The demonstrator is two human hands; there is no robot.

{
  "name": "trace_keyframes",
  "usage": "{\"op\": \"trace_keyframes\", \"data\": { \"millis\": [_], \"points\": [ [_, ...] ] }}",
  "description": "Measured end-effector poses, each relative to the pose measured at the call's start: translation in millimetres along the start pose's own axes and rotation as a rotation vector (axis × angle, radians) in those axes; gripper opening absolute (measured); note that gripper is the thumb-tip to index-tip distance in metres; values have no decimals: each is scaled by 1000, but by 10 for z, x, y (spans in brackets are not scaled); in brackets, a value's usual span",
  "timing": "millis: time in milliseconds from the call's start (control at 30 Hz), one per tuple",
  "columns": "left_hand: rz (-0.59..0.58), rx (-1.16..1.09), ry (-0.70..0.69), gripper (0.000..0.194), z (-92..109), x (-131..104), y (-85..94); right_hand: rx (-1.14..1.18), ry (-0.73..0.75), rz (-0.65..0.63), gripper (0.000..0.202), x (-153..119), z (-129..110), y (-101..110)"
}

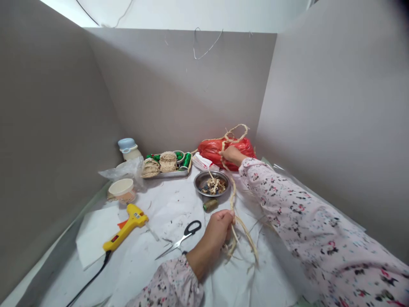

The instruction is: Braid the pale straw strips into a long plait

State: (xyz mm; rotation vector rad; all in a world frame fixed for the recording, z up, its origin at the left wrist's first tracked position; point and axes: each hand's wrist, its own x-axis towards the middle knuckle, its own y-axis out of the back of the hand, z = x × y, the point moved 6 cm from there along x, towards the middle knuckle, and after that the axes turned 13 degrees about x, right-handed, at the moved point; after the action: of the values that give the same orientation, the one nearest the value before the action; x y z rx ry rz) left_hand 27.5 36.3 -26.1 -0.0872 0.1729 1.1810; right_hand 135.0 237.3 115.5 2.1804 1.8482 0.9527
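Note:
My left hand [220, 228] pinches a pale braided straw cord [233, 192] close to its loose end, where several untwisted strands hang down over the white cloth. From there the braid runs up past a metal bowl towards my right hand [232, 154], which is closed around the cord at the front of a red plastic bag [209, 147]. Above the right hand a loop of the same braid rests on top of the bag. The right fingertips are partly hidden. Black-handled scissors [185, 239] lie spread just left of my left hand.
Beside the hands stand a metal bowl [197, 187] of scraps and a thread spool [210, 205]. Leftward are a yellow glue gun [126, 228] with its cord, a paper cup [122, 189] and a lidded bottle [129, 149]. A tray [172, 174] holds woven pieces. Grey partitions enclose three sides.

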Motion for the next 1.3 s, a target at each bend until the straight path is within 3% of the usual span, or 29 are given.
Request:
{"op": "trace_keyframes", "data": {
  "millis": [167, 300, 433, 567, 733, 867, 1067, 1300],
  "points": [
    [-11, -66, 30, 32, -50, 40, 0, -79, -114, 69, 29, -353, 142, 162],
    [-10, -104, 31, 31, -48, 78, 30, -35, -43, 81, 26, -1022, 132, 333],
    [-28, -126, 27, 32, -26, 100, 48, 90, -91, -6, 31, -1765, 323, 232],
    [-96, -109, 36, 34, 19, 87, 27, 411, -240, -186, 41, -2164, 501, -69],
    [-126, -40, 46, 36, 79, 56, 24, 783, -343, -359, 39, -2272, 522, -271],
    [-93, -4, 51, 26, 116, 36, 33, 883, -400, -440, 37, -2291, 560, -276],
    [-137, 12, -3, 24, 171, 14, -17, 980, -460, -556, 36, -2318, 524, -277],
    [-135, 46, 39, 23, 131, 25, 18, 1059, -496, -601, 35, -2348, 510, -299]
  ]
}}
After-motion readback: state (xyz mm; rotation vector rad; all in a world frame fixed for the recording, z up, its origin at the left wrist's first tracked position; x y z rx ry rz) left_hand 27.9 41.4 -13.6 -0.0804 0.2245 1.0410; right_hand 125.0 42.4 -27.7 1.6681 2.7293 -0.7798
